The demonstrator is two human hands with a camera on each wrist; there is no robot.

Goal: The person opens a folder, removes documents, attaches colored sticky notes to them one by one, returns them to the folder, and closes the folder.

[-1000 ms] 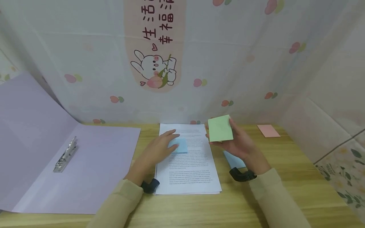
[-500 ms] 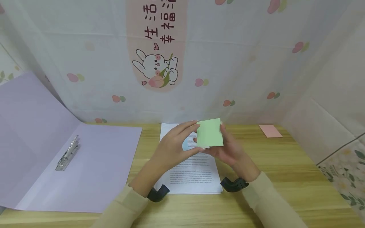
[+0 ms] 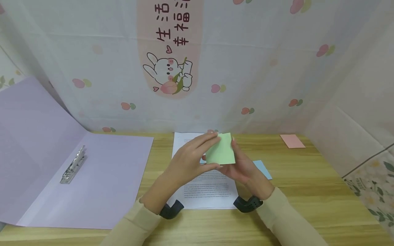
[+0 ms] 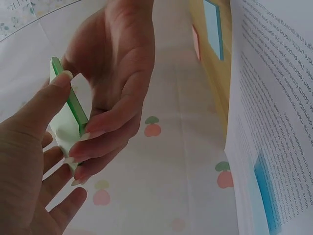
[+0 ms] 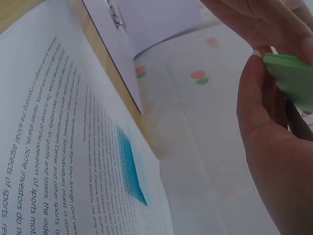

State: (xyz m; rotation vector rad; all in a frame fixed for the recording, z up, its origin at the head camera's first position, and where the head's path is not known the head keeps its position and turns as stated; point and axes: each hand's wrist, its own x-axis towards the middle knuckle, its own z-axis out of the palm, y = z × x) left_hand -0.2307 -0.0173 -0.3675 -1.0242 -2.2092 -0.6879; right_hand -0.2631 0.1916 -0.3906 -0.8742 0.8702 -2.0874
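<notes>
Above the printed sheets (image 3: 209, 194), both hands meet at a green sticky note pad (image 3: 222, 152). My right hand (image 3: 243, 171) holds it from the right and below; in the left wrist view its curled fingers (image 4: 110, 132) lie along the pad's far side. My left hand (image 3: 191, 159) pinches it from the left, thumb at the lower edge and fingertips on the upper part of the face. A blue sticky note (image 5: 132, 166) lies on the top sheet, mostly hidden by the hands in the head view.
Right of the sheets lies a blue sticky pad (image 3: 262, 169), with a pink sticky pad (image 3: 292, 141) farther back. An open lilac folder (image 3: 120, 177) with a metal clip (image 3: 74, 165) covers the table's left side. A patterned curtain (image 3: 234, 61) hangs behind.
My left hand has left the blue note on the sheets and taken hold of the green pad. My right hand has brought the pad left and slightly down over the sheets.
</notes>
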